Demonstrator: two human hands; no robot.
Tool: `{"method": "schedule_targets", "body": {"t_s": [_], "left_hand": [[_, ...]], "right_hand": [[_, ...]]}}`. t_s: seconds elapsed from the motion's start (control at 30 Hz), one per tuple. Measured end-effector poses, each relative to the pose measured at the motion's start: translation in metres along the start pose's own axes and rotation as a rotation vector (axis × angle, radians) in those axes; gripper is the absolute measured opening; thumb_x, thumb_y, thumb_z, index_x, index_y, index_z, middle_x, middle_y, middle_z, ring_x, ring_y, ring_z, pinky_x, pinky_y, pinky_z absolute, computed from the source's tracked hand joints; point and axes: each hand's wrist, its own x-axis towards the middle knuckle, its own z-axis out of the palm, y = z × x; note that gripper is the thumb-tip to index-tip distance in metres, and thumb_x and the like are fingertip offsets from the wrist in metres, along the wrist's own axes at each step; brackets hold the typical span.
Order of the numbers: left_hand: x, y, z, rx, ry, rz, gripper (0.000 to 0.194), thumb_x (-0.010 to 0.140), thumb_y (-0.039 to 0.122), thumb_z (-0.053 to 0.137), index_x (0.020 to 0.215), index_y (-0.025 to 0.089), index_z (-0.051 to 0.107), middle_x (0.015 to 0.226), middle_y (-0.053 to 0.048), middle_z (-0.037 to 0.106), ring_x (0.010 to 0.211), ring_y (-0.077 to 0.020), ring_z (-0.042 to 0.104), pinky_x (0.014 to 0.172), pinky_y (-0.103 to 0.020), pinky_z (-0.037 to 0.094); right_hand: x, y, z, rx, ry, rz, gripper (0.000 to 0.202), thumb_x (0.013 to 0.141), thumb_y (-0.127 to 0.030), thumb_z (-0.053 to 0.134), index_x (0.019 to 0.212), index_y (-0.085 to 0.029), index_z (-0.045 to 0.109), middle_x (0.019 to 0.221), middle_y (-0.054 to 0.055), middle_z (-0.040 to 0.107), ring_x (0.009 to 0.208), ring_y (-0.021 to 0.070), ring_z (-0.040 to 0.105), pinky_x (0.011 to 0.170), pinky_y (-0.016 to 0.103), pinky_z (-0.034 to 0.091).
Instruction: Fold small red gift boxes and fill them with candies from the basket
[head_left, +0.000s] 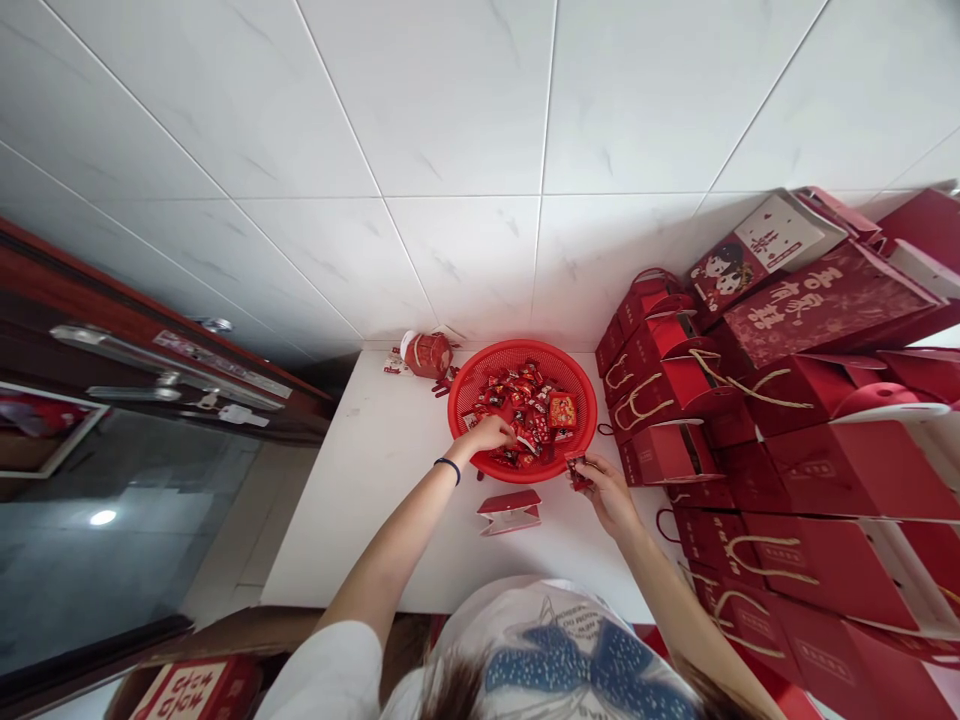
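A round red plastic basket [585,375] holds a heap of small wrapped candies [525,400], mostly red. My left hand [491,434], with a dark band at the wrist, reaches over its near-left rim into the heap. Its fingers are pinched together among the wrappers, and what they grip is too small to tell. At the basket's near-right edge, just outside the rim, my right hand [606,492] is closed on red-wrapped candies [577,472]. Between my forearms, a small red gift box [510,512] stands on the white table, its white inside showing through the open side.
Many red gift boxes [780,570] with rope handles are stacked along the right side, larger ones behind. A red-and-white container [429,355] sits behind the basket on the left. A tiled wall [465,250] borders the white table [337,500]; a dark door [150,340] is at left.
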Motion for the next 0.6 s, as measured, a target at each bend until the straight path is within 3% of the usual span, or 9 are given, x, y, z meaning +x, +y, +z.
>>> {"method": "schedule_targets", "body": {"t_s": [0.1,0.17,0.37,0.5,0.6], "left_hand": [[0.0,0.003,0.009,-0.022,-0.142,0.06,0.025,0.06,0.0,0.061,0.065,0.019,0.076,0.068,0.0,0.075,0.069,-0.0179,0.069,0.069,-0.023,0.051],[0.002,0.005,0.017,-0.039,-0.144,0.089,0.032,0.061,-0.002,0.057,0.072,0.019,0.078,0.076,0.0,0.078,0.076,-0.0184,0.071,0.075,-0.024,0.053],[0.013,0.007,0.033,-0.129,0.03,0.123,0.041,0.067,-0.004,0.05,0.089,0.016,0.079,0.097,-0.005,0.079,0.095,-0.0202,0.071,0.091,-0.029,0.053],[0.02,0.005,0.029,-0.204,0.185,0.097,0.049,0.075,-0.003,0.046,0.113,0.014,0.073,0.108,-0.009,0.077,0.095,-0.0184,0.072,0.087,-0.029,0.055],[0.023,0.003,0.022,-0.214,0.297,0.057,0.043,0.082,0.001,0.045,0.115,0.012,0.071,0.11,-0.012,0.076,0.094,-0.0191,0.072,0.088,-0.032,0.055]], "right_hand": [[-0.001,0.0,0.002,0.0,0.003,0.003,0.038,0.044,-0.032,0.088,0.075,-0.019,0.071,0.071,0.002,0.07,0.064,0.014,0.061,0.059,0.025,0.047],[-0.002,0.0,0.003,0.001,-0.002,0.001,0.037,0.044,-0.033,0.088,0.074,-0.019,0.071,0.07,0.002,0.069,0.063,0.0137,0.06,0.058,0.025,0.046],[-0.004,0.001,0.004,0.003,-0.014,0.018,0.041,0.043,-0.035,0.09,0.075,-0.019,0.071,0.071,0.002,0.07,0.065,0.0151,0.062,0.061,0.026,0.047],[-0.004,0.001,0.002,0.004,0.005,0.022,0.042,0.042,-0.035,0.091,0.076,-0.019,0.071,0.074,0.003,0.071,0.066,0.0162,0.064,0.062,0.027,0.047],[-0.003,0.002,-0.001,0.0,0.007,0.024,0.042,0.043,-0.034,0.091,0.076,-0.019,0.071,0.073,0.003,0.071,0.066,0.017,0.065,0.062,0.027,0.047]]}}
